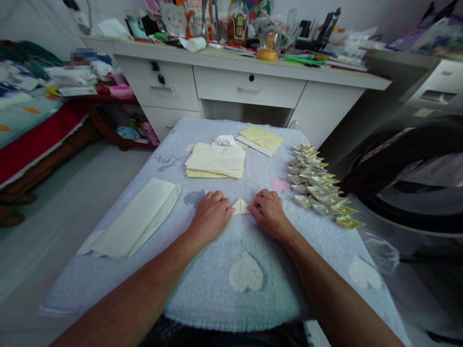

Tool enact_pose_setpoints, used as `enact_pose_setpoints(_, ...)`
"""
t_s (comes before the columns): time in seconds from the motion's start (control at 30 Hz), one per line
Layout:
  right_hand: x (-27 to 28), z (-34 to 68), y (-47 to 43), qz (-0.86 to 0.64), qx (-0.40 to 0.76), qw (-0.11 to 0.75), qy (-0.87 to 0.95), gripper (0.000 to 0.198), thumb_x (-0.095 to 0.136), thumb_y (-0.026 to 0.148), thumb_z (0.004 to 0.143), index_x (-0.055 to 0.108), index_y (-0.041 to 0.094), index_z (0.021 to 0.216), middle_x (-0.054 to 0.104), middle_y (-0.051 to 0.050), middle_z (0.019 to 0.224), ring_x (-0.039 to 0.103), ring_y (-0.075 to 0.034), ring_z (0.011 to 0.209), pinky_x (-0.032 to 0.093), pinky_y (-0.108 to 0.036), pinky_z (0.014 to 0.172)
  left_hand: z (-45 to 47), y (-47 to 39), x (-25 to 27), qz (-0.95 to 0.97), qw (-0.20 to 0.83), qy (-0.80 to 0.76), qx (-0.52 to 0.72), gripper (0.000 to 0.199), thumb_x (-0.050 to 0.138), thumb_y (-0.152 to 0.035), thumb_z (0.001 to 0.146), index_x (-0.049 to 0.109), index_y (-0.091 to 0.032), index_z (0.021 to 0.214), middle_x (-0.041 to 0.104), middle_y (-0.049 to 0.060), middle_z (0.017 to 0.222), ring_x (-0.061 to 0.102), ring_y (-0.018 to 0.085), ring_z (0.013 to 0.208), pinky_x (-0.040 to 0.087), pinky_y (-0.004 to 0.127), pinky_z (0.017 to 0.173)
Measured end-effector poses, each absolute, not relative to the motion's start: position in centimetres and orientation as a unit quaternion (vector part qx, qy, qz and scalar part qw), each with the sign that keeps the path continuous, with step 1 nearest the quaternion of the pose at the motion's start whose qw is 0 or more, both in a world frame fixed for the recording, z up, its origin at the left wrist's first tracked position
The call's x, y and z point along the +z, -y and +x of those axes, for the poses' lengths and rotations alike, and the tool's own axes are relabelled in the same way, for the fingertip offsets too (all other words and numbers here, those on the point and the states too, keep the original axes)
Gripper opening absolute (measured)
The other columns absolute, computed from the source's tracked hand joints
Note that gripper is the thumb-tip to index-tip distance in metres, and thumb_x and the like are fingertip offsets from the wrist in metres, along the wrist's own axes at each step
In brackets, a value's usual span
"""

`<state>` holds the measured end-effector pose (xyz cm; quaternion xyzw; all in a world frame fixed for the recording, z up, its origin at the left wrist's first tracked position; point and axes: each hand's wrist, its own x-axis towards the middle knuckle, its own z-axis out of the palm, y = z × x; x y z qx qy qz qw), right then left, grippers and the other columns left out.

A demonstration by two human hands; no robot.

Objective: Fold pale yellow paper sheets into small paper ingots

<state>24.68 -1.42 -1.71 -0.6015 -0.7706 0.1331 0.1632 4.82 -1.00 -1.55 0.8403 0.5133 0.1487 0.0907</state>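
Between my hands, a small pale folded paper [240, 207] with a triangular top lies on the cloth-covered table. My left hand [214, 210] is closed, its thumb and fingers pinching the paper's left corner. At the opposite corner my right hand [268, 210] is closed in a similar pinch. Beyond the hands sits a stack of cream and yellow paper sheets [216, 160]. To the right stand rows of several folded paper boats [316, 180]. A long folded bundle of pale paper [135, 219] lies to the left.
Yellow and white sheets [261, 138] and a crumpled white tissue [224, 140] lie at the table's far side. A white desk [249, 91] loaded with jars and clutter stands behind. The washing machine [430, 115] is at right, a bed [43, 125] at left.
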Motion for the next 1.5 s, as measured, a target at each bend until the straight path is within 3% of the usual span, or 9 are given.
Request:
enact_pose_setpoints(0.53, -1.8, 24.4, 1.4, -0.627, 0.113, 0.162, 0.754, 0.019, 0.065, 0.034, 0.084, 0.064, 0.019, 0.072, 0.057, -0.007, 0.091, 0.044, -0.023, 0.089, 0.031, -0.035, 0.074, 5.0, 1.4, -1.3, 0.834, 0.051, -0.529, 0.150, 0.021, 0.056, -0.030, 0.086, 0.062, -0.018, 0.071, 0.055, 0.008, 0.082, 0.050, 0.025, 0.086, 0.042, 0.040, 0.080)
enact_pose_setpoints(0.63, -2.0, 24.5, 1.4, -0.621, 0.105, 0.170, 0.758, 0.019, 0.065, 0.033, 0.083, 0.064, 0.018, 0.070, 0.056, -0.007, 0.089, 0.044, -0.023, 0.087, 0.031, -0.034, 0.074, 4.9, 1.3, -1.0, 0.824, 0.049, -0.536, 0.173, 0.013, 0.059, -0.029, 0.084, 0.063, -0.019, 0.078, 0.055, 0.007, 0.086, 0.049, 0.024, 0.086, 0.042, 0.039, 0.078)
enact_pose_setpoints(0.7, -2.0, 24.5, 1.4, -0.620, 0.103, 0.175, 0.758, 0.020, 0.066, 0.033, 0.082, 0.064, 0.018, 0.069, 0.056, -0.007, 0.088, 0.044, -0.022, 0.087, 0.031, -0.034, 0.073, 4.9, 1.3, -0.9, 0.835, 0.060, -0.508, 0.203, 0.010, 0.059, -0.023, 0.083, 0.066, -0.021, 0.090, 0.056, 0.007, 0.093, 0.049, 0.024, 0.090, 0.042, 0.038, 0.079)
enact_pose_setpoints(0.8, -2.0, 24.4, 1.4, -0.620, 0.102, 0.175, 0.758, 0.020, 0.067, 0.033, 0.082, 0.063, 0.018, 0.068, 0.056, -0.007, 0.087, 0.044, -0.023, 0.087, 0.032, -0.034, 0.073, 5.2, 1.0, -1.0, 0.876, 0.108, -0.417, 0.216, 0.021, 0.052, -0.017, 0.088, 0.069, -0.024, 0.099, 0.059, 0.006, 0.094, 0.050, 0.021, 0.090, 0.042, 0.035, 0.080)
enact_pose_setpoints(1.1, -1.6, 24.2, 1.4, -0.632, 0.101, 0.152, 0.753, 0.027, 0.061, 0.039, 0.085, 0.065, 0.019, 0.069, 0.058, -0.009, 0.093, 0.045, -0.025, 0.091, 0.031, -0.036, 0.073, 6.0, -0.1, -2.2, 0.862, 0.203, -0.404, 0.229, 0.016, 0.055, -0.024, 0.089, 0.071, -0.022, 0.092, 0.064, 0.003, 0.084, 0.057, 0.018, 0.086, 0.042, 0.031, 0.079)
enact_pose_setpoints(1.5, -1.0, 26.1, 1.2, -0.631, 0.135, 0.176, 0.743, 0.020, 0.058, 0.032, 0.088, 0.066, 0.018, 0.077, 0.058, -0.007, 0.096, 0.046, -0.023, 0.094, 0.031, -0.036, 0.079, 6.0, -0.3, -2.6, 0.851, 0.214, -0.417, 0.239, 0.018, 0.054, -0.022, 0.089, 0.072, -0.020, 0.093, 0.065, 0.004, 0.084, 0.058, 0.018, 0.085, 0.043, 0.030, 0.079)
